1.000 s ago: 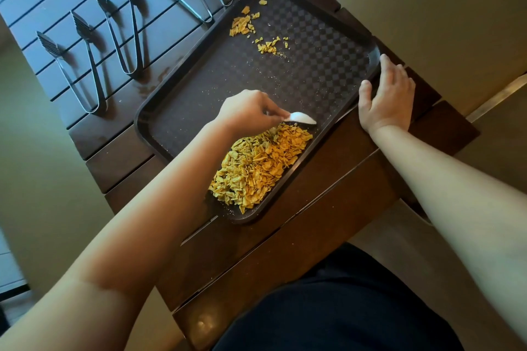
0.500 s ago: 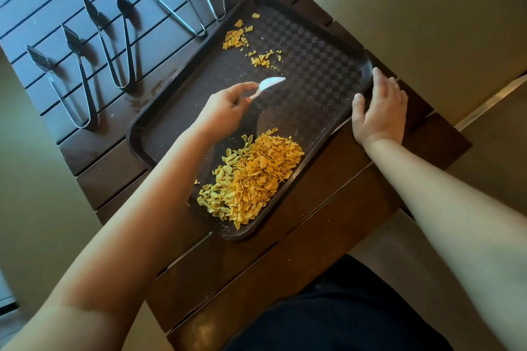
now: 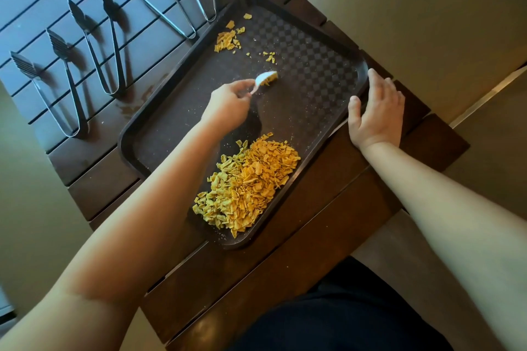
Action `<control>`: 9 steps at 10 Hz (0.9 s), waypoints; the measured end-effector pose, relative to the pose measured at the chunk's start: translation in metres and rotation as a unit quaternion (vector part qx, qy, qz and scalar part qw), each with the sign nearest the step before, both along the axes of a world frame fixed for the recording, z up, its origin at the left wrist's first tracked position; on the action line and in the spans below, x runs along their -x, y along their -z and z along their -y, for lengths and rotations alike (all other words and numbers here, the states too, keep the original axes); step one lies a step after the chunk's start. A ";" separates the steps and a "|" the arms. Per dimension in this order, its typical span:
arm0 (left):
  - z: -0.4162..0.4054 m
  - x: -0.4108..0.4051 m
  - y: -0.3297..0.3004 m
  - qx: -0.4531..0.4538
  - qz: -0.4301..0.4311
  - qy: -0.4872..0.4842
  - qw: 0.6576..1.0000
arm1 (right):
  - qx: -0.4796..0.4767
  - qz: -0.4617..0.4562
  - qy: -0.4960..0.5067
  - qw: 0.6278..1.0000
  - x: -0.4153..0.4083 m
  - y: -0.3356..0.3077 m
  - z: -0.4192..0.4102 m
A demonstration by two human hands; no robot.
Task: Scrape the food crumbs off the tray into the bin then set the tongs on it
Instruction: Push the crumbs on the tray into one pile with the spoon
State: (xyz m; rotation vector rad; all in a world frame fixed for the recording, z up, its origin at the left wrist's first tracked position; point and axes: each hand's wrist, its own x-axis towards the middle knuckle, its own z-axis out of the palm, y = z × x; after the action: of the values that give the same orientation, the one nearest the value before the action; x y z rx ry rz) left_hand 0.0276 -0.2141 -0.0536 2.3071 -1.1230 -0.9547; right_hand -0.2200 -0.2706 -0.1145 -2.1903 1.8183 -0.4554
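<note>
Dark slatted wooden table (image 3: 328, 236) bearing a brown checkered tray (image 3: 313, 65). Left hand (image 3: 228, 105) pinches a white plastic spoon (image 3: 263, 80), its bowl carrying a few crumbs, near the tray's middle. Main crumb pile (image 3: 251, 182) lies at the near corner (below the left forearm); smaller scattered crumbs (image 3: 226, 41) lie beyond the spoon. Right hand (image 3: 376, 111), fingers straight, rests on the tray's right rim. Metal tongs (image 3: 94, 45) lie on the table, left of the tray.
</note>
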 end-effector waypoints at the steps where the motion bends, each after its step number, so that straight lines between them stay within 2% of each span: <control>1: 0.011 -0.011 -0.003 0.015 0.000 -0.037 0.999 | 0.003 0.002 0.001 1.000 0.001 -0.001 0.001; 2: 0.025 -0.017 -0.006 0.040 -0.025 -0.090 0.995 | 0.008 0.001 0.001 1.000 0.001 0.000 0.001; 5: 0.014 -0.014 -0.013 -0.054 -0.018 0.069 0.996 | 0.015 0.002 -0.003 1.000 0.000 0.002 0.000; 6: 0.007 -0.023 -0.012 -0.034 -0.043 0.035 0.998 | 0.016 0.002 -0.005 1.000 0.001 0.002 0.001; 7: 0.013 -0.033 -0.008 0.050 -0.037 -0.100 0.993 | 0.016 0.002 -0.005 1.000 0.002 0.003 0.001; 8: 0.018 -0.025 -0.008 0.036 -0.030 -0.098 0.994 | 0.016 -0.002 -0.005 1.000 0.002 0.002 0.001; 9: 0.010 -0.016 -0.010 0.007 -0.037 -0.042 0.998 | 0.013 -0.003 -0.004 1.000 0.001 0.002 0.001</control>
State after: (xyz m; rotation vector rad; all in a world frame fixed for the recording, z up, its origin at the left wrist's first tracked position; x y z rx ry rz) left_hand 0.0440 -0.2245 -0.0438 2.2693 -0.9923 -0.9903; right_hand -0.2211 -0.2711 -0.1166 -2.2171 1.8163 -0.4741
